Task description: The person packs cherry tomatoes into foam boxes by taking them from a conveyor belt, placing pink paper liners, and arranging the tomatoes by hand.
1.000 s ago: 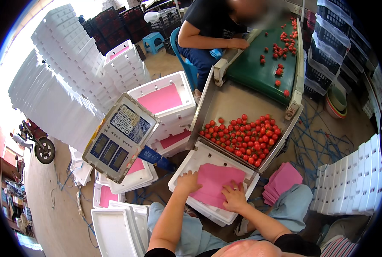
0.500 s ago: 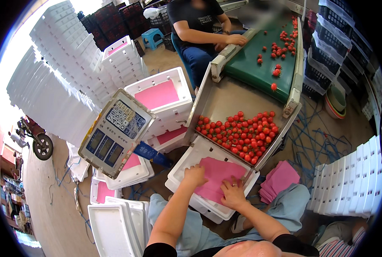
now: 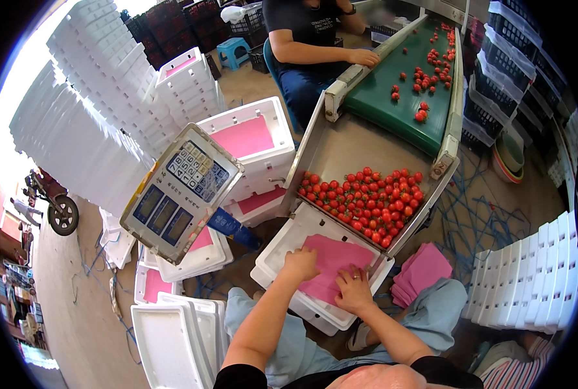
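Note:
My left hand [image 3: 300,264] rests on the left part of a pink sheet [image 3: 331,253], fingers bent and touching it. My right hand [image 3: 355,292] lies on the sheet's lower right with fingers apart. The sheet sits in a white foam box [image 3: 279,242] below a metal chute [image 3: 337,146] holding red cherry tomatoes [image 3: 376,204]. More pink sheets [image 3: 413,275] are piled right of the box. A scale's display head [image 3: 180,191] stands left of my hands.
A co-worker [image 3: 302,48] sits by a green conveyor belt [image 3: 383,97] carrying tomatoes. Foam boxes are stacked left [image 3: 88,84] and right [image 3: 522,272]. Black crates [image 3: 499,65] stand behind. Blue straps [image 3: 470,207] litter the floor. A motorcycle [image 3: 62,214] stands far left.
My left hand has shifted right along the sheet, fingers more bent. The co-worker has sat up from leaning over the belt. The tomato at the belt's end has dropped away.

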Demonstrator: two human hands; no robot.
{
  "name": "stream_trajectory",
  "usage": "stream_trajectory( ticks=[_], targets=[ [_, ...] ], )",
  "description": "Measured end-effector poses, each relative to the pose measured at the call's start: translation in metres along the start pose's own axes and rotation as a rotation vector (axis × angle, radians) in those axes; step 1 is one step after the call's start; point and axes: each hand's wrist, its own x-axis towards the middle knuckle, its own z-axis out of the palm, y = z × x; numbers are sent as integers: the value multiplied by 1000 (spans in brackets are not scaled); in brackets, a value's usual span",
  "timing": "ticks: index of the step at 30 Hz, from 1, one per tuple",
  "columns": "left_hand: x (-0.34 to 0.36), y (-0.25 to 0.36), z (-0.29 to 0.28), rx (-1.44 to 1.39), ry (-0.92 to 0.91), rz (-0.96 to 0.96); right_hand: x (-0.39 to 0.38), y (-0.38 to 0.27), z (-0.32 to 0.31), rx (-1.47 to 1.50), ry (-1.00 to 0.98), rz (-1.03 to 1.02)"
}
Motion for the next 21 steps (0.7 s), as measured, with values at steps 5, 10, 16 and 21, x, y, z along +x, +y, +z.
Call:
stream_trajectory(
  ticks=[5,10,16,21],
  targets=[
    [-3,-5,-1,7,10,-9,-1,-2,2,-9,-13,-8],
    [-4,-10,-1,-12,25,-4,2,-3,2,-18,-29,-3],
    [-5,-15,0,-12,44,2,2,-3,2,-20,-13,-20],
    [-2,-15,-10,-13,25,-32,1,6,6,-39,-16,-19]
  ],
)
